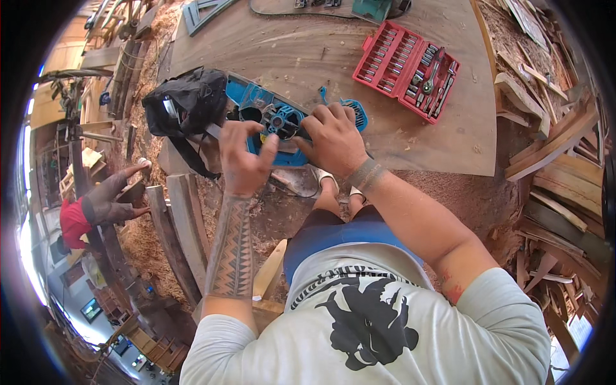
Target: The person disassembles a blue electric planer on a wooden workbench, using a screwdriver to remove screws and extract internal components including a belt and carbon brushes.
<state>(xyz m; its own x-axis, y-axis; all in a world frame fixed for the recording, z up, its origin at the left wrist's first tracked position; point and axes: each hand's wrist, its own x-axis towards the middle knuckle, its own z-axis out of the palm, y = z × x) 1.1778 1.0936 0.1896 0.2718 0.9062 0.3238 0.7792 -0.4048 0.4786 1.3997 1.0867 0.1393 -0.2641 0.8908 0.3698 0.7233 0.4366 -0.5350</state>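
Observation:
Between my hands, at the table's near edge, a blue power tool (281,120) with a round head sits in an open blue case (294,158). My left hand (247,157) is over the near left of this case, its thumb and fingers apart and slightly blurred. On the tool's right side, my right hand (337,138) has its fingers bent round a dark part, mostly hidden under them. A small blue bit case (355,114) lies just beyond the right hand. Left of the tool is a black bag (186,106) with a hanging strap.
On the wooden table (443,144), an open red socket set (407,70) lies at right. A green tool (371,9) is at the far edge. Wood boards (183,224) and shavings surround the table. Another person in a red shirt (75,223) is at far left.

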